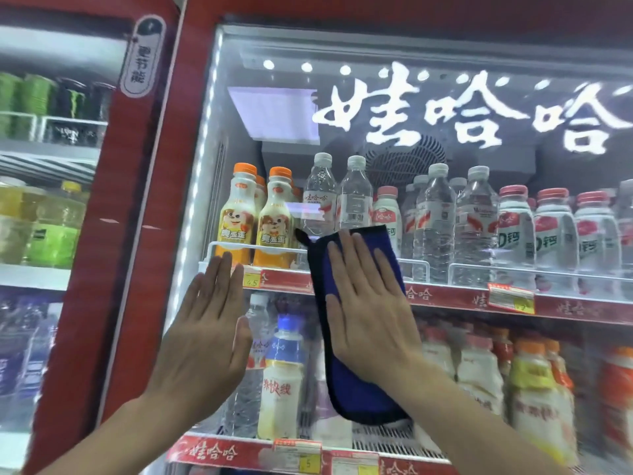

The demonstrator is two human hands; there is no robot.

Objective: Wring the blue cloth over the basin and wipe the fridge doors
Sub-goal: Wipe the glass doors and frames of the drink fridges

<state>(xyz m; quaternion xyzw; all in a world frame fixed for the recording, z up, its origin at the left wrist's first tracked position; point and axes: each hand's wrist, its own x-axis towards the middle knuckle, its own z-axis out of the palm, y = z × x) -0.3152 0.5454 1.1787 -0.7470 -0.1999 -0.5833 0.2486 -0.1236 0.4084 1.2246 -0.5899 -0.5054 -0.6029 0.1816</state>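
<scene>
Now the blue cloth (pixel 356 341), hanging lengthwise, is pressed flat under the open right hand (pixel 368 313) against the fridge door (pixel 445 97), the open left hand (pixel 209 330) just beside.

You are looking at orange-capped bottles (pixel 255 214) standing at the left end of the upper shelf (pixel 445 296), with clear water bottles (pixel 337 197) just beside them and red-capped white bottles (pixel 555 231) lining up further right. A yellow price tag (pixel 251 281) is sitting on the red shelf strip. Below, a blue-capped milky bottle (pixel 281 378) is standing upright. White characters (pixel 469 111) are glowing across the top. At far left, green cans (pixel 30 97) are showing blurred.
</scene>
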